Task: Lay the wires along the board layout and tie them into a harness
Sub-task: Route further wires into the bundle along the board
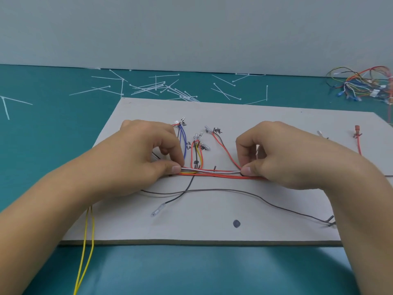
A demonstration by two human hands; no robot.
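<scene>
Fingers pinch the wire bundle, hiding its ends.

Bottom edge cuts off yellow wires, right edge clips wire bundle — lettering illegible

Left grip and right grip lie knuckles-up, thumbs and curled fingers pinching the wires; forearms angle inward.
</scene>
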